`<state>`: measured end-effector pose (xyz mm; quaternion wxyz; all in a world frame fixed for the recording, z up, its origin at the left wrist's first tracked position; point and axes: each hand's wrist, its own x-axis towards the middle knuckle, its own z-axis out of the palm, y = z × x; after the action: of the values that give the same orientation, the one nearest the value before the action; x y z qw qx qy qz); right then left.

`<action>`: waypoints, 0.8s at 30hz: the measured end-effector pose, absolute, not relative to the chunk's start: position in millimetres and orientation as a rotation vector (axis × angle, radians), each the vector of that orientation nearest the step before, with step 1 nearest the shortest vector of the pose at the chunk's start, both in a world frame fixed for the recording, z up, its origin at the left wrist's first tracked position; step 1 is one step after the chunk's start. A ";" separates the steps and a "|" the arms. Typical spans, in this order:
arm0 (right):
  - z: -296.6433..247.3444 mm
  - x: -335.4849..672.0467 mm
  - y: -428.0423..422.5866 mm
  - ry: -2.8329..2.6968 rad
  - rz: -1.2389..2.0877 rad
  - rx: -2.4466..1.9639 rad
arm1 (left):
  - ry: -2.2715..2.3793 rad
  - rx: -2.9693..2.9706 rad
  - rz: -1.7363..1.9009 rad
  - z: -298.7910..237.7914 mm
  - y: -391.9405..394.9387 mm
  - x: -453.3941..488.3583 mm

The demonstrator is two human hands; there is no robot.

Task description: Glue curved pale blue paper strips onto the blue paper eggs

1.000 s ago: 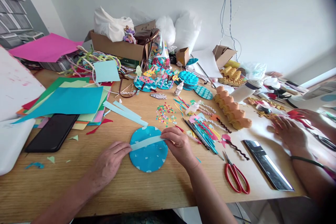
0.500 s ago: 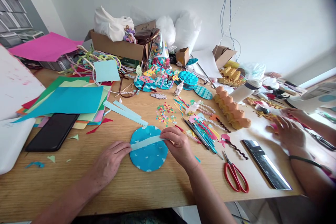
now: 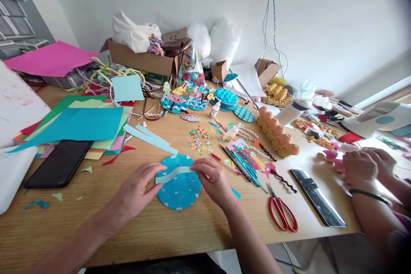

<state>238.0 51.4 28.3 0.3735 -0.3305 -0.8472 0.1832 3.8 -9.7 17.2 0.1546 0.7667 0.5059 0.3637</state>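
Note:
A round blue disc (image 3: 180, 195) with small pale scraps along its edge lies flat on the table. Across its upper part runs a pale blue paper strip (image 3: 175, 174), bowed in the middle. My right hand (image 3: 213, 182) pinches the strip's right end between thumb and fingers. At the disc's left edge is my left hand (image 3: 136, 190), its thumb and fingers spread apart on either side of the strip's left end. Two more pale paper strips (image 3: 147, 139) lie just behind the disc.
Red-handled scissors (image 3: 282, 214) and a dark shiny flat object (image 3: 316, 197) lie at right. Behind are pens (image 3: 239, 163), paper confetti (image 3: 199, 140), a glue bottle (image 3: 215, 109) and an egg carton (image 3: 278, 132). Coloured paper (image 3: 77, 124) and a phone (image 3: 59, 165) lie left. A co-worker's hands (image 3: 361, 165) work at right.
My left thumb and fingers have spread apart at the strip's left end. The strip now bows instead of lying straight. The co-worker's hands have come together.

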 end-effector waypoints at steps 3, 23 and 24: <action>30.6 234.9 50.3 -2.156 0.486 -0.841 | 1.399 2.209 0.941 21.1 6.1 25.1; 13.3 280.8 40.8 -2.135 0.285 -1.114 | 1.287 2.207 0.993 7.7 31.4 34.8; 12.1 280.8 40.4 -2.139 0.264 -1.139 | 1.269 2.204 1.009 7.6 31.5 34.4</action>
<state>280.8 40.4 12.1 0.3449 -0.4387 -0.8236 0.1016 34.4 31.5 7.6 0.2013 0.7890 0.4544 0.3613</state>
